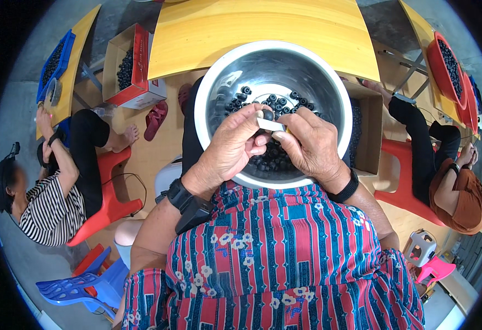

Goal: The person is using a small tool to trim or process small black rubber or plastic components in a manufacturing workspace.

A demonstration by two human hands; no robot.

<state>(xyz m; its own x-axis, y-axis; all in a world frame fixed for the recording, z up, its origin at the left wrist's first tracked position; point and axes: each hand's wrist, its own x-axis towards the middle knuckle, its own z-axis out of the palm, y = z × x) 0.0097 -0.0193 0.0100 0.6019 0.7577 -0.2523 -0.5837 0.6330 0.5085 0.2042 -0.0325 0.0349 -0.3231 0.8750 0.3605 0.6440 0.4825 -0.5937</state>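
Observation:
My left hand (231, 137) is closed, pinching a small round black part (268, 115) between thumb and forefinger. In my right hand (310, 137) is a small knife (270, 125) with a flat, pale blade, which lies right against the black part. A bit of yellow shows by the right fingers; the rest of the handle is hidden in the grip. Both hands are above a wide steel basin (208, 82) at my lap. Many small black ring-like parts (279, 103) lie in the basin, some hidden under my hands.
A yellow table (263, 25) stands just beyond the basin. Cardboard boxes of black parts stand left (140, 66) and right (373, 126). Seated people work at either side, near a blue tray (65, 55) and a red basin (436, 60). A red slipper (155, 121) lies on the floor.

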